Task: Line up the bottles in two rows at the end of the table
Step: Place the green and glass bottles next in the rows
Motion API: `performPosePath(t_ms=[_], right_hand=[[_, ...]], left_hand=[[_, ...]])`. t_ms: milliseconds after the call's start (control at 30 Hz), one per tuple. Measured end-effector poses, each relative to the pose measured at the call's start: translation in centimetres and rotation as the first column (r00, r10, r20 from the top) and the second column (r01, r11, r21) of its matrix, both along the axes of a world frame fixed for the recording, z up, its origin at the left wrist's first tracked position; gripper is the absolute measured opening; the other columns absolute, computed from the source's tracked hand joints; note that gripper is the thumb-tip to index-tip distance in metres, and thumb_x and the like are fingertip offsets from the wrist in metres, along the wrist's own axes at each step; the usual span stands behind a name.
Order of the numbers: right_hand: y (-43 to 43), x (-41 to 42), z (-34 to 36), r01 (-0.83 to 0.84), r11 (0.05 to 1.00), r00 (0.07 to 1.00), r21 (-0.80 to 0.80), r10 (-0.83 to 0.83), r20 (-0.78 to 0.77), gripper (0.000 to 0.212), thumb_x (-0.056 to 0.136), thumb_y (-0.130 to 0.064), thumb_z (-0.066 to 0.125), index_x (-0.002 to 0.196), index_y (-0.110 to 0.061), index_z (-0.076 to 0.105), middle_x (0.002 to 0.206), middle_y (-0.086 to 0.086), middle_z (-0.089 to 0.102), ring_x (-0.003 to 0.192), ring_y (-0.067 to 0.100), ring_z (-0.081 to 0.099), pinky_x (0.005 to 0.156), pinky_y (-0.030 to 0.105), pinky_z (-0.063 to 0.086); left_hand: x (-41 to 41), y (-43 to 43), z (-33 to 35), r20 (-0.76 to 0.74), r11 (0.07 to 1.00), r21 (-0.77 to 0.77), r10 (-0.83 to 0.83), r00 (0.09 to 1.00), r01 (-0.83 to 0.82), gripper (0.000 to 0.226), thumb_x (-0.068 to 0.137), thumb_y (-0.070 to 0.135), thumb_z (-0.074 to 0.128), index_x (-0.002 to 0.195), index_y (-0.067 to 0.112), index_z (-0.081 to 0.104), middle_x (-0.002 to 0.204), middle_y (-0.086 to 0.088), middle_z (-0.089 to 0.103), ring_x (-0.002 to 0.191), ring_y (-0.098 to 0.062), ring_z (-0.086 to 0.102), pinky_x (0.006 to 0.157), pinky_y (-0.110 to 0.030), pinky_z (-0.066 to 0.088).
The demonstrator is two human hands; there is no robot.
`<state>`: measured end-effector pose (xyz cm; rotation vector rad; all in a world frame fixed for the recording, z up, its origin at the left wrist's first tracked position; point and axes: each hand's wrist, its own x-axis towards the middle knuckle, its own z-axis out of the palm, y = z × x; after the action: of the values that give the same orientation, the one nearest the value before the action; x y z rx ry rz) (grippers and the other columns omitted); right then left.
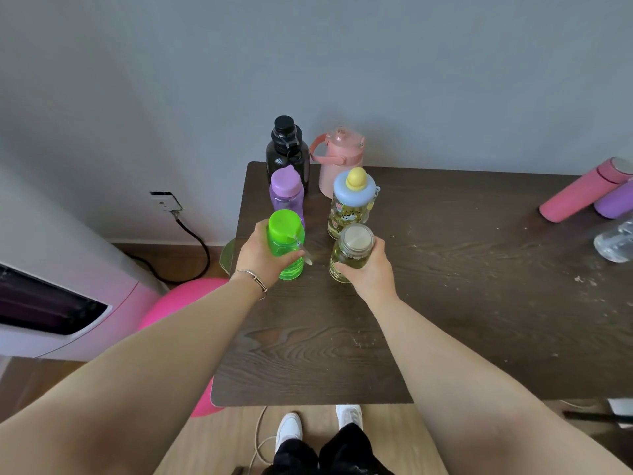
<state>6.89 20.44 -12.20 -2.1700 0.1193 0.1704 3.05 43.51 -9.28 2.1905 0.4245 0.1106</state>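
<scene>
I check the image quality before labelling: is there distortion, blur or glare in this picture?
Head view: wide-angle distortion bends the table edges and stretches both forearms; light is soft and even, shadows faint; the clear bottle at the right border looks smeared; no strong glare on the green bottle.

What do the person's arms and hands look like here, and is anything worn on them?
Both arms are bare up to the frame edge, with no sleeves in view. The left hand has a thin silver-coloured bangle at the wrist. The right hand and its wrist carry nothing visible: no watch, glove or ring that can be made out.
</scene>
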Motion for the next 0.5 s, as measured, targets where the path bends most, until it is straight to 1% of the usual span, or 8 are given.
performPosePath(t_ms=[133, 300, 400, 500], right_hand=[[0.1, 0.0, 0.0, 0.005, 1.000, 1.000, -0.005, -0.004, 0.006, 0.084, 0.062, -0.041, 0.089, 0.128, -0.030, 0.037, 0.112, -0.015, 0.054, 0.108, 0.015, 0.056, 0.084, 0.024, 0.039], [0.2, -0.1, 0.2, 0.004, 1.000, 1.000, -0.008, -0.003, 0.002, 0.084, 0.063, -0.040, 0.089, 0.128, -0.028, 0.038, 0.114, -0.012, 0.055, 0.110, 0.018, 0.057, 0.083, 0.024, 0.039], [0.3, -0.2, 0.3, -0.002, 1.000, 1.000, -0.001, 0.002, -0.006, 0.086, 0.065, -0.038, 0.089, 0.131, -0.027, 0.036, 0.123, -0.007, 0.057, 0.115, 0.020, 0.056, 0.086, 0.025, 0.039], [0.4, -0.4, 0.8, -0.013, 1.000, 1.000, -0.008, 0.013, -0.025, 0.089, 0.065, -0.038, 0.088, 0.135, -0.025, 0.035, 0.132, -0.003, 0.054, 0.119, 0.022, 0.054, 0.089, 0.027, 0.040]], left_hand=[[0.4, 0.1, 0.0, 0.001, 1.000, -0.008, -0.006, 1.000, 0.006, 0.079, 0.062, 0.048, 0.084, 0.125, 0.024, 0.043, 0.112, 0.000, 0.063, 0.098, -0.022, 0.060, 0.078, -0.030, 0.044], [0.5, 0.3, 0.1, -0.051, 0.999, -0.012, -0.043, 0.998, 0.043, 0.083, 0.063, 0.050, 0.082, 0.128, 0.022, 0.038, 0.117, -0.004, 0.060, 0.100, -0.025, 0.059, 0.078, -0.030, 0.043], [0.3, 0.3, 0.5, -0.052, 0.998, -0.012, -0.057, 0.997, 0.057, 0.088, 0.063, 0.048, 0.083, 0.132, 0.023, 0.035, 0.123, -0.005, 0.058, 0.105, -0.025, 0.058, 0.082, -0.031, 0.043], [0.0, 0.3, 1.2, -0.007, 0.997, -0.003, -0.078, 0.997, 0.078, 0.091, 0.062, 0.045, 0.084, 0.135, 0.024, 0.033, 0.129, -0.004, 0.053, 0.109, -0.023, 0.055, 0.087, -0.030, 0.042]])
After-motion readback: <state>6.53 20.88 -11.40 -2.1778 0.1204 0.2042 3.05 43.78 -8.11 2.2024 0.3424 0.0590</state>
